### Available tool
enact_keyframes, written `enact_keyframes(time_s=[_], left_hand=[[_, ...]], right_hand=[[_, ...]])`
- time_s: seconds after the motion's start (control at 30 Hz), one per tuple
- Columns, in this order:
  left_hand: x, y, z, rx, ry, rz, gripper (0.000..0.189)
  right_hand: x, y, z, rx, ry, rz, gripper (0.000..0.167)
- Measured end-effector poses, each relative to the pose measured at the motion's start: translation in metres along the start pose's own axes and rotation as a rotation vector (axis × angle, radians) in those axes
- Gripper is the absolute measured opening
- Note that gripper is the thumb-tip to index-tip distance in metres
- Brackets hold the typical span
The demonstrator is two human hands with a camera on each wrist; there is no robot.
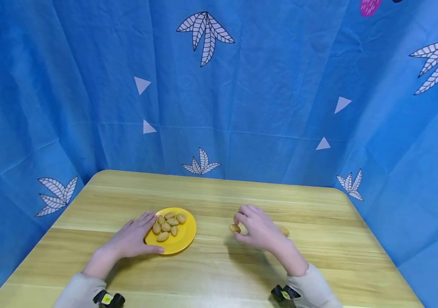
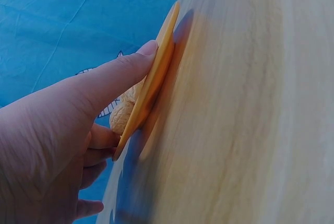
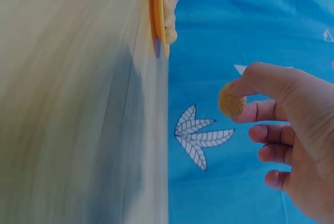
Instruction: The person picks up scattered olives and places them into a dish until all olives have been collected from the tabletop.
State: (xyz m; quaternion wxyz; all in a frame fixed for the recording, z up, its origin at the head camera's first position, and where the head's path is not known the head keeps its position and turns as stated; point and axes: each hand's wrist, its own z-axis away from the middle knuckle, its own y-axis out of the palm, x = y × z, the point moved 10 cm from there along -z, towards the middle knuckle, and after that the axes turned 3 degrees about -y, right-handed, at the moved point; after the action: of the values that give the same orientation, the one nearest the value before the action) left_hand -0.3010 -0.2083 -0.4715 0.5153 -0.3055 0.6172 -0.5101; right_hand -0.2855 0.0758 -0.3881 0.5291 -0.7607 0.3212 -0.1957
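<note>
In the head view, a yellow plate (image 1: pixel 185 238) on the table holds several peanuts in their shells (image 1: pixel 166 227). My left hand (image 1: pixel 136 237) lies at the plate's left side, its fingers stretched along the rim and its thumb resting on the near rim. The left wrist view shows that thumb (image 2: pixel 125 70) across the plate's edge (image 2: pixel 156 78). To the right of the plate, my right hand (image 1: pixel 259 229) pinches one peanut (image 1: pixel 235 229) between thumb and forefinger, above the table. Its other fingers are loosely bent in the right wrist view, where the held peanut (image 3: pixel 231 100) appears end-on.
Another peanut (image 1: pixel 283 231) lies on the wooden table (image 1: pixel 219 273), partly hidden behind my right hand. A blue curtain (image 1: pixel 265 85) with leaf prints hangs round the table's back and sides. Each wrist wears a small black camera (image 1: pixel 108 298).
</note>
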Motion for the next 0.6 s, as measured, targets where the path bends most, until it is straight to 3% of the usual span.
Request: enact_keyframes(time_s=[0.33, 0.6], left_hand=[[-0.001, 0.0, 0.0, -0.005, 0.002, -0.003, 0.112], [-0.001, -0.001, -0.001, -0.015, 0.007, -0.002, 0.112]], right_hand=[[0.019, 0.006, -0.022, -0.029, -0.097, 0.009, 0.021], [0.028, 0.016, -0.037, -0.013, -0.114, 0.008, 0.02]])
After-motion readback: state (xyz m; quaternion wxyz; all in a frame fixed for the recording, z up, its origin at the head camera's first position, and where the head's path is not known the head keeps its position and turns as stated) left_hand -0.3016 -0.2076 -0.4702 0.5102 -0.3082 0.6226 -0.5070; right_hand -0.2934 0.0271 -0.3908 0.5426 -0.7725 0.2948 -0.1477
